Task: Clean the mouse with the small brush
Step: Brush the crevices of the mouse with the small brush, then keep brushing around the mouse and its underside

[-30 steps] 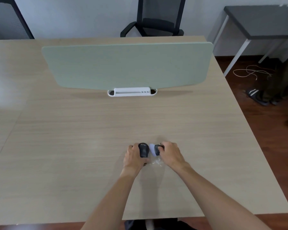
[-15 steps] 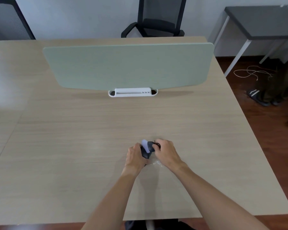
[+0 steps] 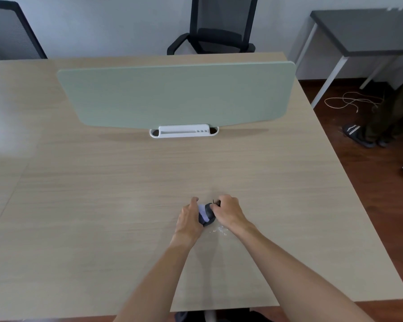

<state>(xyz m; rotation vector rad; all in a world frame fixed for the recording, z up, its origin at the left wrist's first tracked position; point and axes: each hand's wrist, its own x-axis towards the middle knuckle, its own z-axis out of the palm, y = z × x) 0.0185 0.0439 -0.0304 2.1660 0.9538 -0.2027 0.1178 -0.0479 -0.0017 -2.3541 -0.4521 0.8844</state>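
Left hand: the left hand lies on the desk at about 6 o'clock from the divider, fingers curled round the left side of the mouse and gripping it; the thumb side is up.
Right hand: the right hand sits just at 3 o'clock of the left one, fingers bent into a pinch on the brush; knuckles face the camera.
Mouse: the dark mouse is wedged between the two hands, tilted, with only a small part of its body showing. Which face is up, I cannot tell.
Brush: of the brush only a thin dark tip shows above the right fingers, at 12 o'clock of the mouse; the bristles cannot be made out.
Pale patch: a white-lilac patch lies against the mouse on its left-hand side; what it is stays unclear.
Specks: a few shiny bits lie on the wood at 5 o'clock of the mouse, just beside the right wrist.
Desk: a light wood desk carries everything; both forearms reach in from its near edge.
Divider: a pale green divider stands upright across the far half of the desk, well apart from the hands, at 12 o'clock.
Tray: a white tray sits at the foot of the divider.
Chair: a black chair stands behind the desk's far edge.
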